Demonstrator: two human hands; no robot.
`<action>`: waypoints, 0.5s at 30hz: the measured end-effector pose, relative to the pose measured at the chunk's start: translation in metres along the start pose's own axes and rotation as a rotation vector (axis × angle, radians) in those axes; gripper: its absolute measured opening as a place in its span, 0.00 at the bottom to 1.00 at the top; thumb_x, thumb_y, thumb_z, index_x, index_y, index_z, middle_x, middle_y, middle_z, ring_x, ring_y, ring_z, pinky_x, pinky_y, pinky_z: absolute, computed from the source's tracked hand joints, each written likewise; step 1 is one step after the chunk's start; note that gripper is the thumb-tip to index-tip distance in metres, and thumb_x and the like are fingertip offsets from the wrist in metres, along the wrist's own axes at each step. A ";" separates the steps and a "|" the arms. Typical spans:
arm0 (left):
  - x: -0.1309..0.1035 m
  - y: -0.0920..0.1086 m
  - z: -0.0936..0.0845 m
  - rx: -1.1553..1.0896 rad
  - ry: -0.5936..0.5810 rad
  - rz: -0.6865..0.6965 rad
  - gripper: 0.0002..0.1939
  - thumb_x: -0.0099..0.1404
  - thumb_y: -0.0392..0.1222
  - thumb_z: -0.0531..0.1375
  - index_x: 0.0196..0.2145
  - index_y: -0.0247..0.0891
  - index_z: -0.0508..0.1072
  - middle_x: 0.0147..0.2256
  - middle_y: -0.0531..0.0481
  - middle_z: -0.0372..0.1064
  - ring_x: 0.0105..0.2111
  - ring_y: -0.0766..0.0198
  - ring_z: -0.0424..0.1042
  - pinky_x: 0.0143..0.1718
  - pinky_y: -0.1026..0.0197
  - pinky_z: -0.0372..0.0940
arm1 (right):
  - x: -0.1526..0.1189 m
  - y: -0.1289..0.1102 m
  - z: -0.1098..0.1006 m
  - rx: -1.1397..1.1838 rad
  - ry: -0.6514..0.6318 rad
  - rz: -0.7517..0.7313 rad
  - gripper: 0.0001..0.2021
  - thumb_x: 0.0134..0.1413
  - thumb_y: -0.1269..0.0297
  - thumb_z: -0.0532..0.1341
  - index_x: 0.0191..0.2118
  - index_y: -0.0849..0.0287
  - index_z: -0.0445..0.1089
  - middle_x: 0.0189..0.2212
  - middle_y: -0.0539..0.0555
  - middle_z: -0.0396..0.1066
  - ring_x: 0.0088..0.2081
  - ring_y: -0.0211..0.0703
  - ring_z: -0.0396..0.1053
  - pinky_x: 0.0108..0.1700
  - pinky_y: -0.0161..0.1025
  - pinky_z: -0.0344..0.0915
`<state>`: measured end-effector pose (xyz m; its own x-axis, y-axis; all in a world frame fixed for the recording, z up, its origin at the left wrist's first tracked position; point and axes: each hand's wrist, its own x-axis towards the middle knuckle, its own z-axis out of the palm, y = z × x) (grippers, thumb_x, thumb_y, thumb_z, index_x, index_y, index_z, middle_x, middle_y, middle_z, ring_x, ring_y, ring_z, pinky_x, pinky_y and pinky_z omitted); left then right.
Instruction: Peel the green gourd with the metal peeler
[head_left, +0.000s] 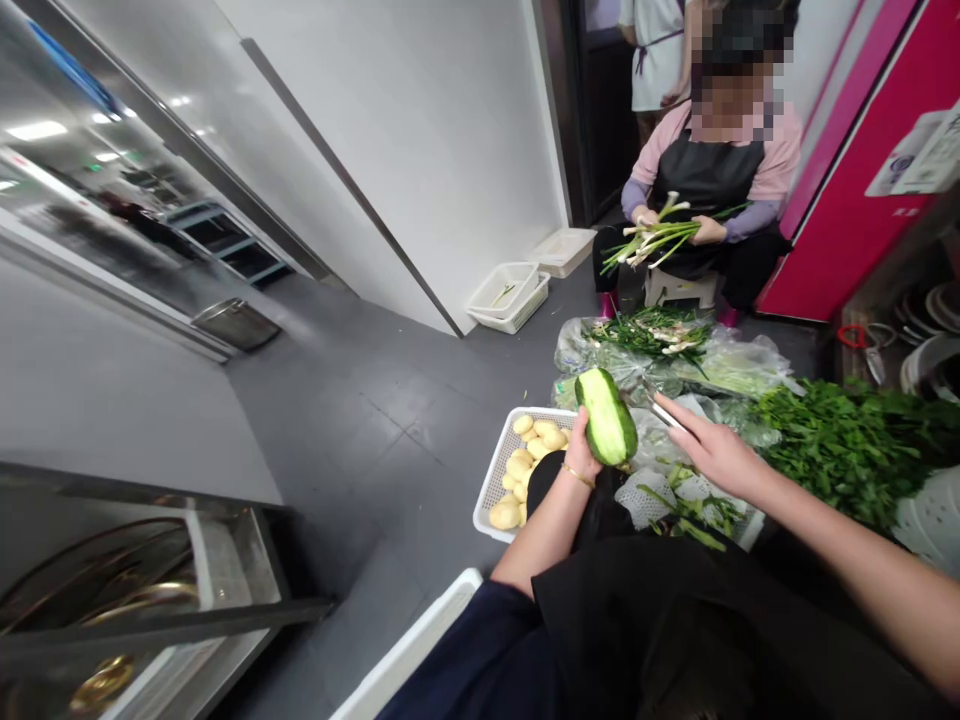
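My left hand (583, 452) is wrapped round a thick, dark-green gourd-like vegetable (606, 415), with a bracelet at the wrist. A broad pale strip of flesh shows along the vegetable where the skin is off. Just to its right, my right hand (716, 455) grips the handle of a metal peeler (671, 412). The peeler's head is close to the vegetable's side; whether they touch I cannot tell. Below both hands lie green peelings (701, 515) on white netting. A white basket (484, 505) of peeled potatoes (517, 465) stands left of my left hand.
Opposite sits a person (709, 180) holding spring onions (660, 238), with more greens (652, 330) on plastic bags before them. Leafy herbs (832, 440) lie at the right, near red-handled scissors (866, 345). White baskets (514, 300) stand by the wall. Another person (658, 60) stands behind.
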<state>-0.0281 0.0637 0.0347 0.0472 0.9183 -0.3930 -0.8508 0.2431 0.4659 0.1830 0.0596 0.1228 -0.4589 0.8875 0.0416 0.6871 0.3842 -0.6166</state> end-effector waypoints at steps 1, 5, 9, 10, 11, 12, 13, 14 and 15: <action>-0.001 -0.001 0.004 0.016 0.001 0.011 0.27 0.56 0.57 0.65 0.44 0.33 0.74 0.41 0.38 0.77 0.52 0.46 0.73 0.58 0.46 0.64 | 0.014 -0.008 -0.003 0.011 0.025 -0.004 0.28 0.67 0.55 0.46 0.70 0.53 0.55 0.34 0.54 0.81 0.32 0.49 0.78 0.38 0.43 0.72; -0.001 0.001 0.023 0.046 0.032 0.155 0.24 0.56 0.52 0.66 0.45 0.33 0.75 0.42 0.39 0.77 0.51 0.47 0.74 0.57 0.48 0.65 | 0.025 -0.024 0.006 0.013 0.086 -0.014 0.29 0.66 0.56 0.47 0.70 0.53 0.53 0.39 0.55 0.81 0.34 0.50 0.78 0.38 0.43 0.72; 0.006 0.017 0.032 -0.021 0.096 0.235 0.21 0.61 0.54 0.60 0.43 0.32 0.76 0.40 0.40 0.77 0.49 0.50 0.75 0.55 0.50 0.67 | -0.051 0.010 0.042 0.043 -0.010 -0.059 0.28 0.66 0.55 0.47 0.69 0.49 0.55 0.36 0.54 0.81 0.32 0.49 0.79 0.34 0.40 0.73; 0.007 0.021 0.033 -0.038 0.104 0.241 0.21 0.61 0.54 0.60 0.43 0.33 0.76 0.41 0.41 0.77 0.49 0.51 0.75 0.54 0.50 0.67 | -0.072 0.023 0.046 0.044 -0.047 -0.055 0.27 0.66 0.55 0.48 0.68 0.46 0.58 0.35 0.53 0.81 0.31 0.49 0.79 0.31 0.40 0.73; 0.009 0.024 0.034 -0.051 0.104 0.239 0.22 0.61 0.55 0.60 0.43 0.33 0.76 0.41 0.41 0.77 0.49 0.51 0.75 0.54 0.51 0.68 | -0.089 0.034 0.047 0.038 -0.078 -0.042 0.26 0.65 0.54 0.48 0.67 0.45 0.60 0.34 0.52 0.81 0.30 0.49 0.79 0.29 0.39 0.73; 0.010 0.025 0.035 -0.062 0.096 0.230 0.23 0.60 0.55 0.61 0.44 0.33 0.75 0.42 0.41 0.77 0.49 0.51 0.75 0.54 0.51 0.68 | -0.100 0.042 0.043 0.026 -0.097 -0.019 0.26 0.66 0.53 0.48 0.66 0.44 0.60 0.33 0.52 0.81 0.29 0.49 0.79 0.28 0.39 0.72; 0.011 0.025 0.036 -0.075 0.088 0.217 0.24 0.60 0.56 0.61 0.45 0.34 0.75 0.43 0.41 0.77 0.49 0.52 0.75 0.53 0.51 0.68 | -0.103 0.045 0.037 0.010 -0.104 0.006 0.26 0.66 0.53 0.47 0.67 0.44 0.60 0.33 0.52 0.81 0.27 0.48 0.78 0.28 0.39 0.72; 0.010 0.022 0.038 -0.093 0.083 0.209 0.24 0.60 0.56 0.61 0.46 0.34 0.75 0.43 0.42 0.77 0.48 0.53 0.75 0.53 0.52 0.68 | -0.099 0.043 0.029 -0.007 -0.097 0.025 0.26 0.67 0.53 0.47 0.68 0.46 0.58 0.32 0.51 0.81 0.26 0.47 0.78 0.29 0.39 0.72; 0.010 0.019 0.041 -0.111 0.086 0.206 0.24 0.61 0.56 0.60 0.46 0.34 0.75 0.43 0.42 0.76 0.48 0.54 0.75 0.52 0.53 0.68 | -0.089 0.036 0.021 -0.024 -0.077 0.034 0.27 0.67 0.53 0.46 0.69 0.47 0.56 0.31 0.51 0.80 0.26 0.46 0.77 0.30 0.39 0.72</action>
<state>-0.0221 0.0899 0.0724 -0.1737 0.9138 -0.3671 -0.8906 0.0133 0.4546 0.2369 -0.0109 0.0805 -0.4762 0.8785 -0.0400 0.7159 0.3609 -0.5976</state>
